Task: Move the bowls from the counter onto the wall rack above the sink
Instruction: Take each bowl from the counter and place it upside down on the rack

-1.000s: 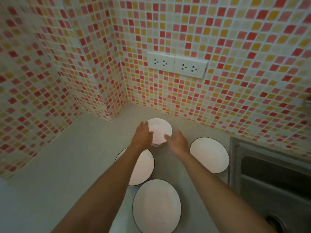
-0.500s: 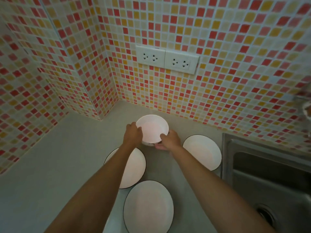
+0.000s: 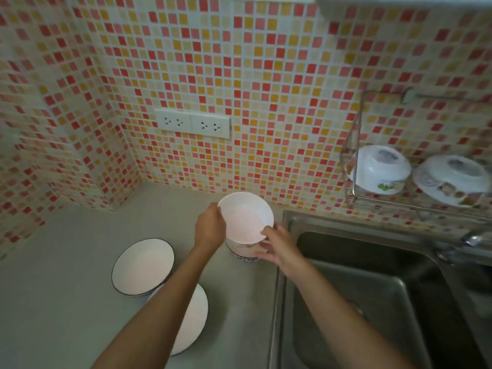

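While I hold the deep white bowl (image 3: 246,218) near the middle of the frame, my left hand (image 3: 210,228) grips its left rim and my right hand (image 3: 279,247) curls its fingers (image 3: 262,246) round the lower right side. I cannot tell whether it touches the grey counter (image 3: 66,302). Two black-rimmed bowls (image 3: 143,266) sit lower left, one partly under my left forearm. The steel sink (image 3: 372,288) fills the lower right. At the right edge, the wall rack (image 3: 354,155) carries two upturned patterned bowls (image 3: 379,169).
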`<action>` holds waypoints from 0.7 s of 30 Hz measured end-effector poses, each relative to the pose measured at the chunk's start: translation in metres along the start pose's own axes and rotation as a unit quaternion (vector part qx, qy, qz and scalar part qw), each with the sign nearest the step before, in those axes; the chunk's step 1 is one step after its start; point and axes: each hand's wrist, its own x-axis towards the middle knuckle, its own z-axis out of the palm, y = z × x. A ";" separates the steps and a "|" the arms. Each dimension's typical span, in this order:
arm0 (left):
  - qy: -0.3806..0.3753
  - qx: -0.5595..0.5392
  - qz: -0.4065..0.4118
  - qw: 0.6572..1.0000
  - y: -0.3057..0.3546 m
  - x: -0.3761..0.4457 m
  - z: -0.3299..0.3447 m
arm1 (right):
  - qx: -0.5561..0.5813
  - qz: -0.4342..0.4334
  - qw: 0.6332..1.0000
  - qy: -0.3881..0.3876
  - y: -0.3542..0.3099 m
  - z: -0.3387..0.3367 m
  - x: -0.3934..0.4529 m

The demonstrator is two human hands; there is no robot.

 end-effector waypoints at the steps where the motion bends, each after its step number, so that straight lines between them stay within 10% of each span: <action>1: -0.004 -0.009 0.017 1.000 0.014 -0.012 0.008 | 0.071 0.031 0.997 -0.027 -0.001 -0.018 -0.011; 15: -0.176 -0.138 0.100 0.970 0.108 -0.180 0.155 | 0.241 0.062 0.968 0.038 0.043 -0.256 -0.117; 21: -0.275 0.062 0.092 0.955 0.048 -0.264 0.218 | 0.234 0.091 0.964 0.085 0.090 -0.324 -0.135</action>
